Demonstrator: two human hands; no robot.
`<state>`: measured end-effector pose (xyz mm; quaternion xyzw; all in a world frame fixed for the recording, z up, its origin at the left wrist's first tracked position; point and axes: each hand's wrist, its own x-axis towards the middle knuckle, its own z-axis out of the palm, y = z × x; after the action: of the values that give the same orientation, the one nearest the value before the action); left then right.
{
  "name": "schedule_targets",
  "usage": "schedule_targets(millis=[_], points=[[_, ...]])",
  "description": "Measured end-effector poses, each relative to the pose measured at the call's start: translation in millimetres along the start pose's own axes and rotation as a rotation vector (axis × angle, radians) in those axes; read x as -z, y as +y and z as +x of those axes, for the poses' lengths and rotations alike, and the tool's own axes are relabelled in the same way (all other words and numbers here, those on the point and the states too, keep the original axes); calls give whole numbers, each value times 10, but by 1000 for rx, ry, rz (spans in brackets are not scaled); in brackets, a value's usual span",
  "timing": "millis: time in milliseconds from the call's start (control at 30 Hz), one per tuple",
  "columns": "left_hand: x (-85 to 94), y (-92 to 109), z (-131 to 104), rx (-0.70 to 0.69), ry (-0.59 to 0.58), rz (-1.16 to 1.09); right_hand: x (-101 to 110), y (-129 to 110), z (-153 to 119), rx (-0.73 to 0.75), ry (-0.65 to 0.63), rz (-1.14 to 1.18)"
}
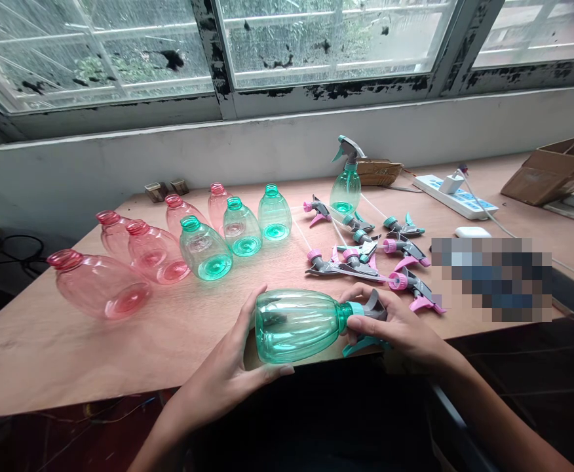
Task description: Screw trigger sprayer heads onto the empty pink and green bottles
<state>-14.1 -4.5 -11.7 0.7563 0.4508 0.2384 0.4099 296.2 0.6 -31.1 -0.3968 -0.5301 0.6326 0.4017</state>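
Observation:
A green transparent spray bottle (297,326) lies sideways between my hands above the table's front edge, its grey and teal spray head (373,308) pointing right. My left hand (242,357) is wrapped round the bottle's base. At the neck, my right hand (390,321) grips the teal collar and spray head. Several pink bottles (103,288) without tops stand at the left, beside three open green bottles (206,252). Loose spray heads with pink collars (360,262) and teal collars (402,226) lie right of the middle. Behind them stands a green bottle (344,191) with a spray head on.
A white power strip (457,196) with a plugged-in charger and cable lies at the back right. Near it are a cardboard box (552,170), a white case (472,233) and a blurred-out item (493,278). Windows line the wall behind the wooden table (179,354).

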Motion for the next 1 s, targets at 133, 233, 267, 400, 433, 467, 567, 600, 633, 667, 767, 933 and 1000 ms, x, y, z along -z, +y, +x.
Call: schedule_targets(millis=[133,233,267,400,433,467,567,600,633,667,767,933,1000], points=[[-10,15,9,-2,-5,-10,1,4,-2,-4,-3,5],[-11,28,14,0,-6,-13,0,5,2,-6,0,8],[-10,29,14,1,-5,-12,-1,4,2,-5,1,6],[-7,28,12,-7,2,-8,-5,4,-2,-10,4,9],[-8,28,12,-9,6,-9,-7,6,-4,-12,5,12],[-10,30,11,-8,11,-11,-8,8,-7,-13,5,14],[-13,39,11,-2,21,-21,-8,16,-7,-9,2,11],[-13,41,11,1,19,-25,-7,18,-4,-8,1,10],[-13,43,10,3,15,-28,-6,19,-1,-8,0,8],[-12,45,10,4,13,-30,-6,19,2,-8,-1,7],[-10,47,8,1,15,-30,-8,14,4,-8,2,12],[-11,40,6,-5,16,-17,-18,-1,-11,-14,-1,37],[-14,37,5,-4,16,-15,-22,-4,-14,-16,-3,48]])
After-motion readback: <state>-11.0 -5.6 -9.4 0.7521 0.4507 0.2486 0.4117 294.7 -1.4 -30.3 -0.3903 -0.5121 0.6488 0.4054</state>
